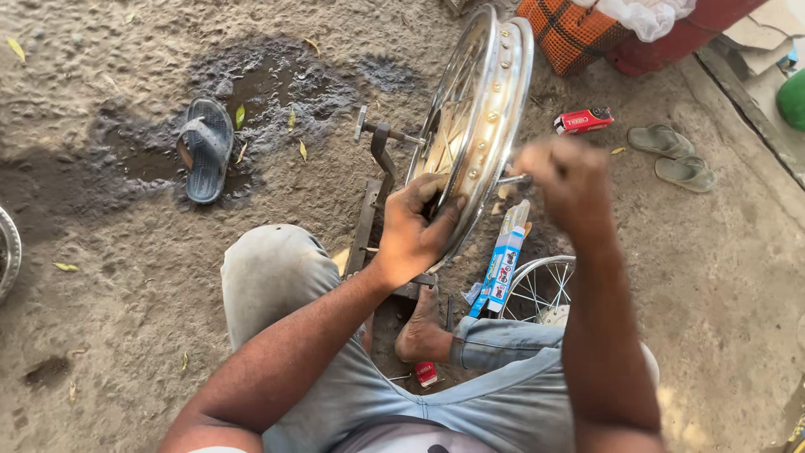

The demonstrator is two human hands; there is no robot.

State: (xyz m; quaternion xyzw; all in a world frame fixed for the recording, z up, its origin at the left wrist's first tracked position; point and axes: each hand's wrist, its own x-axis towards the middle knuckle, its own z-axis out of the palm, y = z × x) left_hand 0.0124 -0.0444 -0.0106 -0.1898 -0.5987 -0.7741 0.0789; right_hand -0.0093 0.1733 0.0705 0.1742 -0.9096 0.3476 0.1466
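A shiny chrome wheel rim (490, 101) with spokes stands upright on a dark metal truing stand (379, 180). My left hand (415, 231) grips the rim's lower edge, fingers wrapped over it. My right hand (566, 180), blurred with motion, is closed around a small metal tool (510, 179) whose tip meets the rim's outer face. My bare foot (422, 331) rests on the stand's base, between my knees in grey trousers.
A blue and white carton (501, 264) leans by a second spoked wheel (541, 289) on the ground. A blue sandal (204, 147) lies on a wet patch at left. A red box (583, 121), a pair of grey sandals (673, 155) and an orange woven bag (570, 33) lie beyond the rim.
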